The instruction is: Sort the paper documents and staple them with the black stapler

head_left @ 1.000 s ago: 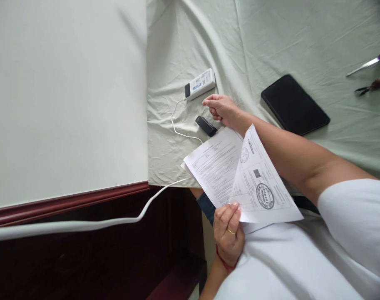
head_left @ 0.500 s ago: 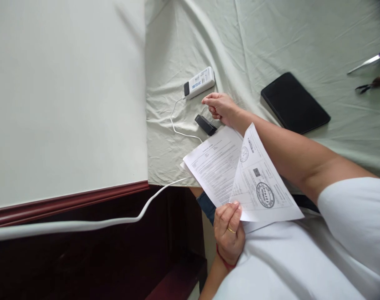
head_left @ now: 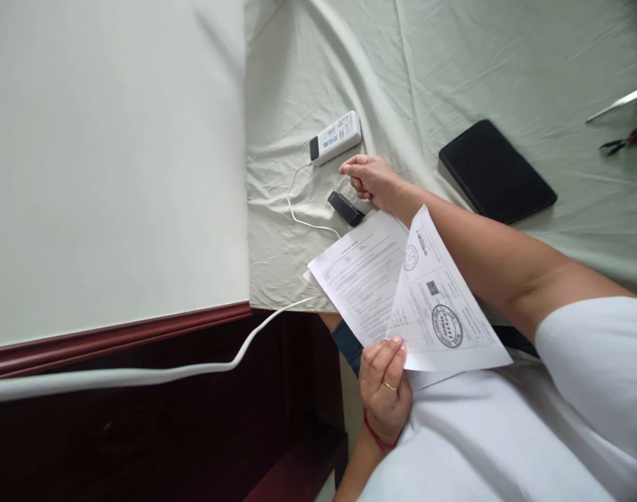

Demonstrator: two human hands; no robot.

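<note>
My left hand [head_left: 385, 385], with a ring and a red wrist cord, is closed on the lower corner of some printed papers [head_left: 360, 275]. The top sheet is folded back, so a page with a round black stamp [head_left: 447, 325] faces up. Beyond the papers, my right hand [head_left: 369, 180] is closed over the cloth, its index finger and thumb close together. Anything between those fingertips is too small to make out. Just beside it lies a small black object like a stapler [head_left: 345, 208], partly against the papers' edge.
On the green cloth [head_left: 318, 63], a white power bank [head_left: 336, 138] has a white cable [head_left: 291, 202] plugged in. A black tablet [head_left: 497, 171] lies behind my right forearm. Scissors [head_left: 621, 101] and a dark-handled tool [head_left: 629, 139] sit at the far right. A thick white cord [head_left: 140, 378] crosses at left.
</note>
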